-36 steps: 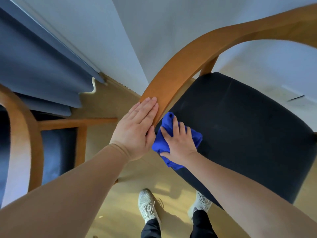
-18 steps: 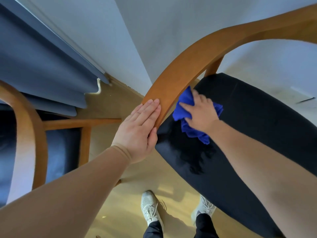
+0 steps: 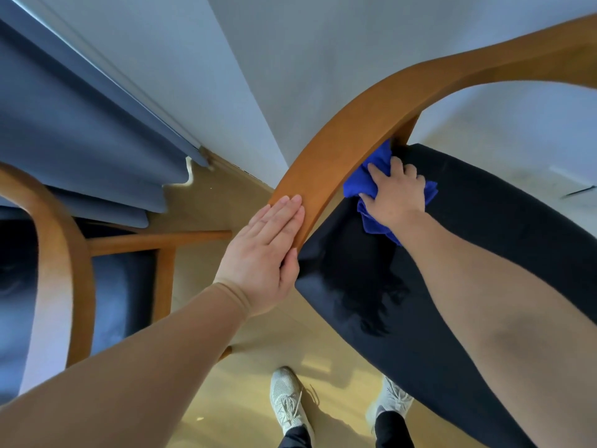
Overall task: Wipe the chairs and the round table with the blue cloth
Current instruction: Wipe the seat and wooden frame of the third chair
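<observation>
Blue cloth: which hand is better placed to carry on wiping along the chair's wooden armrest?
Probably the right hand. It has the blue cloth bunched in its grip, pressed beside the wooden armrest. The left hand lies flat on the armrest's end, steadying it, without a cloth.

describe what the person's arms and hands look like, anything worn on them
Both arms wear snug tan sleeves: the left sleeve ends in a cuff at the wrist, the right sleeve likewise. The left hand and right hand are bare, with no gloves, rings or watch visible.
</observation>
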The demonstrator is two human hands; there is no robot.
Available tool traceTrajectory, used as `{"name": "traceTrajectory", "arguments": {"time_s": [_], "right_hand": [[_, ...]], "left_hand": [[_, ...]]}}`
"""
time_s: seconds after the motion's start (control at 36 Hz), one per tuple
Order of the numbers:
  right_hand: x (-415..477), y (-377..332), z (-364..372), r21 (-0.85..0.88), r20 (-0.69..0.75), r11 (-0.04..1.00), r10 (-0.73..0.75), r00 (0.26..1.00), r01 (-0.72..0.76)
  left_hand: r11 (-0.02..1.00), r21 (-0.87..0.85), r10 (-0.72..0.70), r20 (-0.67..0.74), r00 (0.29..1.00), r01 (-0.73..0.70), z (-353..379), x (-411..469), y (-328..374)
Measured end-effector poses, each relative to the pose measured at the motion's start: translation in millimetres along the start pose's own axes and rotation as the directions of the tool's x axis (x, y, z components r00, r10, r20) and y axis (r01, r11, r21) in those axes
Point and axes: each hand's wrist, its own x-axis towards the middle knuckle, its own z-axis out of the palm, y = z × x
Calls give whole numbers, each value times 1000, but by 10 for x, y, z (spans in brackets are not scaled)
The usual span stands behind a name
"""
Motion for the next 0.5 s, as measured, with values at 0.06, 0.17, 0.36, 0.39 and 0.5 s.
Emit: {"name": "traceTrajectory", "arguments": {"time_s": [0.06,0.17,0.36,0.39,0.5], "right_hand": [[-53,-93,-28,-2,0,1000,-21,1000,21],[-322,-395,-17,-9,26,987,-162,986,163],[-1152,-938,161,96,143,971,-230,963,218],[-1282,-940,176,102,154,969,-239,959,225],[-1829,-786,292,119,125,899,-435,892,422]], "left_hand": [[1000,-3,2,-9,1000,-2,7,1,-6],[1000,-7,1,-12,1000,-1,-2,7,-7],[1000,6,-5,24,1000,5,-30,9,-5],[1000,8,-11,27,1000,11,-34,12,-6],[1000,-1,-4,11,1000,4,-38,17,-1]]}}
